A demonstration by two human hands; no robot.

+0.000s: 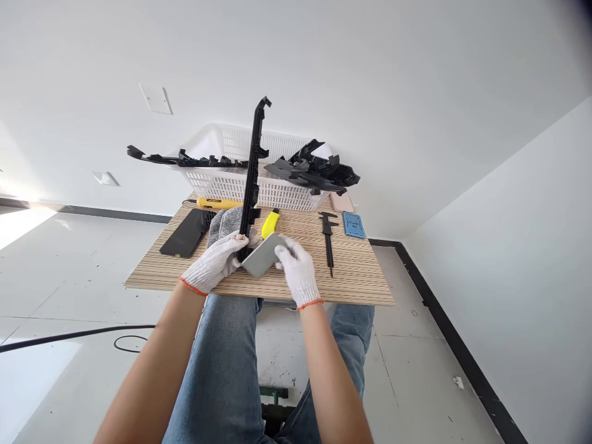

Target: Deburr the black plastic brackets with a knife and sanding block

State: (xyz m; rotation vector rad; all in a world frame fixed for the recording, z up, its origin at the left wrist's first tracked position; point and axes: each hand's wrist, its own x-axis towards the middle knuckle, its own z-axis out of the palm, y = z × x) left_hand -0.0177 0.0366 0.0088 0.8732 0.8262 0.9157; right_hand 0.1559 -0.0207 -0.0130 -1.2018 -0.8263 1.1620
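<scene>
The long black plastic strip (253,166) stands upright over the bench (356,277), and the fingers of the gloved left hand (215,262) grip its lower end. It looks light, stiff but likely springy, with notched clips along its edge. A low hold near the base suits it. The right hand (296,265) closes its fingers on a smooth grey block (261,254) set against the strip's foot. A white mesh basket (231,182) sits behind.

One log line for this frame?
left hand: holds black strip upright | right hand: holds grey block at strip | table: basket, caliper, phone
</scene>
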